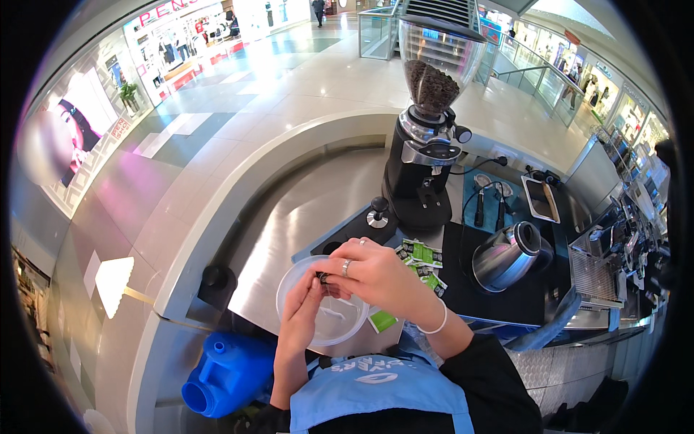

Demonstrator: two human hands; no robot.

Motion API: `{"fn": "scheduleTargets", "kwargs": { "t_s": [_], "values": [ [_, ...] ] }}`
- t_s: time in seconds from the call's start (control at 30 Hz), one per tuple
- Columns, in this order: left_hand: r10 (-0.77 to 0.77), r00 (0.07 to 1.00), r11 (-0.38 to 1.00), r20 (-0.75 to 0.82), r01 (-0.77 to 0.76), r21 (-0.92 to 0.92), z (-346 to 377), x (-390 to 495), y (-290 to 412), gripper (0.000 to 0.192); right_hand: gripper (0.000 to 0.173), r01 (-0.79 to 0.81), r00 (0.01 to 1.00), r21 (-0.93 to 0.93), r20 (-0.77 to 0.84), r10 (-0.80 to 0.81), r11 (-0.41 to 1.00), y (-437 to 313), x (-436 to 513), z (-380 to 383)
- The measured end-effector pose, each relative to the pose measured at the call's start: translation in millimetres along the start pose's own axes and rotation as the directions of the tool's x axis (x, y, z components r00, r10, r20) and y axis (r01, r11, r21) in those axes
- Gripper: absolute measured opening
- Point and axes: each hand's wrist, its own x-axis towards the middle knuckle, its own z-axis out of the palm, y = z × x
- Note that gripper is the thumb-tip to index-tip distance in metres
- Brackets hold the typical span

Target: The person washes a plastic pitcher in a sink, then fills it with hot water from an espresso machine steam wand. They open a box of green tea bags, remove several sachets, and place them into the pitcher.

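Both hands meet above a round translucent plastic tub (339, 332). My left hand (301, 306) pinches a small dark packet or tag (322, 277) between thumb and fingers. From the other side, the fingers of my right hand (371, 268) close on the same small piece, partly hiding it. A thin pale string seems to hang below the fingers, and something whitish shows inside the tub. Several green-and-white sachets (423, 253) lie beyond my right wrist. One more green sachet (383, 321) rests beside the tub, close under my right forearm.
A coffee grinder (420, 163) with beans stands behind a tamper (378, 212). To the right are a steel kettle (501, 257), portafilters (479, 203) on a blue cloth, a tray (539, 198) and an espresso machine (602, 266). A blue jug (230, 371) sits low at left.
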Motion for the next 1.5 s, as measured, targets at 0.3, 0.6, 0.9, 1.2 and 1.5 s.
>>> {"fn": "scheduleTargets", "kwargs": {
  "t_s": [0.3, 0.6, 0.9, 1.2, 1.5],
  "values": [
    [0.019, 0.990, 0.962, -0.140, 0.020, 0.273, -2.8, 1.4, 2.1, 0.027, 0.031, -0.246, 0.951, 0.170, -0.147, 0.272, 0.954, 6.4, -21.5, 3.1],
    [-0.017, 0.976, 0.989, -0.216, 0.048, 0.140, 3.7, -1.9, 9.8, 0.025, 0.040, -0.716, 0.647, -0.418, -0.100, 0.756, 0.559, 117.3, -146.8, 10.0],
    [-0.036, 0.974, 0.995, -0.225, 0.055, 0.078, -0.9, -4.1, 6.1, 0.025, 0.041, -0.731, 0.559, -0.494, -0.040, 0.828, 0.470, 149.4, -200.0, 40.2],
    [0.018, 0.958, 0.978, -0.286, 0.042, 0.202, 5.6, 1.9, 1.0, 0.021, 0.029, -0.708, 0.679, -0.067, -0.337, 0.652, 0.703, 137.6, -144.4, -12.9],
    [-0.188, 0.961, 0.966, -0.205, 0.219, 0.140, 11.7, 0.6, 3.1, 0.020, 0.018, -0.570, 0.821, 0.476, 0.311, 0.478, 0.670, 23.6, -46.8, -37.8]
  ]
}}
